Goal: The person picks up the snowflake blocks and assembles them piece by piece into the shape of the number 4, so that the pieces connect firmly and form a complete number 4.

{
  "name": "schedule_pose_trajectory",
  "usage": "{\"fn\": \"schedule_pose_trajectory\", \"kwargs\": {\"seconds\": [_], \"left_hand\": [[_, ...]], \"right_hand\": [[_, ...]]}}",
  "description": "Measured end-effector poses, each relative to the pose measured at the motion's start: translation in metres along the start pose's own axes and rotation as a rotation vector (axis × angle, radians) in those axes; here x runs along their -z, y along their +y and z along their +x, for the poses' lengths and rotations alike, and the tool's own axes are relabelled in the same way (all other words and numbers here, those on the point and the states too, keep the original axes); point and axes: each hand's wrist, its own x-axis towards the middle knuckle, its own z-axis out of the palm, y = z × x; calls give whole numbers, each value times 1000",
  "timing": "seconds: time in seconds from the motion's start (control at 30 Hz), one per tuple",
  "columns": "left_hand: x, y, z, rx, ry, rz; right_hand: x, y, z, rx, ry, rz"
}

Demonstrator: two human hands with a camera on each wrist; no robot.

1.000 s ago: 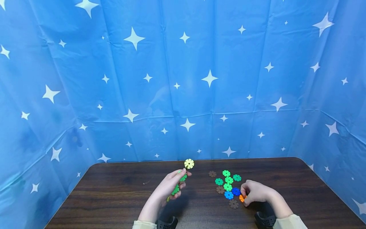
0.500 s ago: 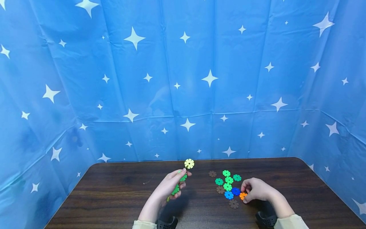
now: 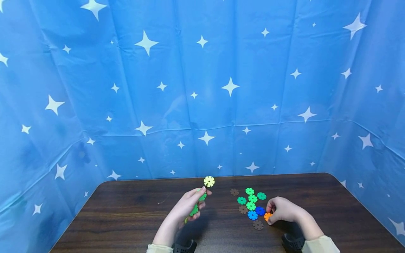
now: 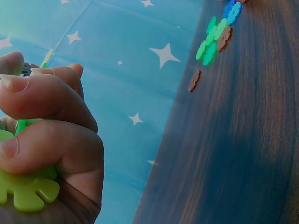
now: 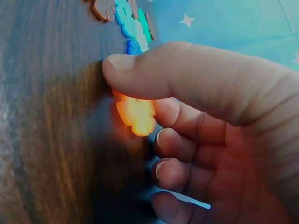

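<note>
My left hand grips a chain of joined notched plastic snowflake discs above the table. At its top a pale yellow disc sticks out past the thumb, and a green disc shows between the fingers. In the left wrist view, a yellow-green disc lies against the palm; the rest of the chain is mostly hidden by fingers. On the right, my right hand pinches an orange snowflake disc low at the tabletop. The right wrist view has the thumb over the orange disc, fingertips close beside it.
Just left of the right hand, loose discs lie on the dark wooden table: several green ones, a dark blue, a lighter blue and brown ones. A blue starry curtain rises behind the table.
My right hand has shifted slightly away from me, and the orange disc has moved a little with it, nearer the dark blue disc. The left hand keeps its place.
</note>
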Motion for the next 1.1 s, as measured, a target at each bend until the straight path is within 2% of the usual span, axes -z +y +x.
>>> {"fn": "schedule_pose_trajectory", "kwargs": {"seconds": [0.13,0.33,0.43,0.53,0.63,0.77,0.93,1.1], "left_hand": [[0,-1,0,6,-2,-8],[1,0,1,9,-4,-14],[1,0,1,9,-7,-16],[1,0,0,7,-1,-25],[2,0,0,12,5,-37],[4,0,-1,17,6,-31],[5,0,0,17,5,-12],[4,0,1,9,-2,-17]], "right_hand": [[0,2,1,20,-3,22],[4,0,1,64,-37,136],[8,-8,4,107,-54,183],[13,-25,13,163,-36,197],[16,-49,23,218,17,183],[10,-83,38,286,121,248],[-10,-120,55,300,274,484],[-31,-140,66,268,400,781]]}}
